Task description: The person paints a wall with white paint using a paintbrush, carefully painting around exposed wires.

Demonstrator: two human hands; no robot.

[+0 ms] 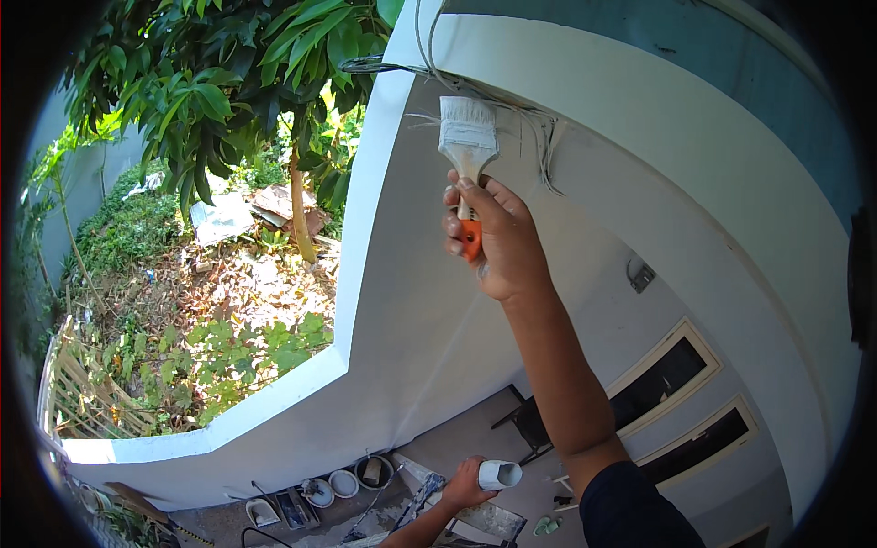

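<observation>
My right hand (491, 228) grips a wide paintbrush with white-coated bristles (468, 123) and an orange-tipped handle, held upright near loose dark wires (548, 151) under the edge of a white concrete beam (639, 96). I cannot tell whether the bristles touch the surface. Lower down, my left hand (466, 484) holds a white cup-like container (501, 474) above a paint-spattered ladder (484, 521). The container's contents are too small to make out.
A white wall (384, 301) borders a yard with a tree (301, 215) and leaf litter. On the floor below are several buckets (343, 484), a tray (297, 507), a dark chair (525, 420) and green slippers (548, 526). Framed windows (667, 370) sit in the far wall.
</observation>
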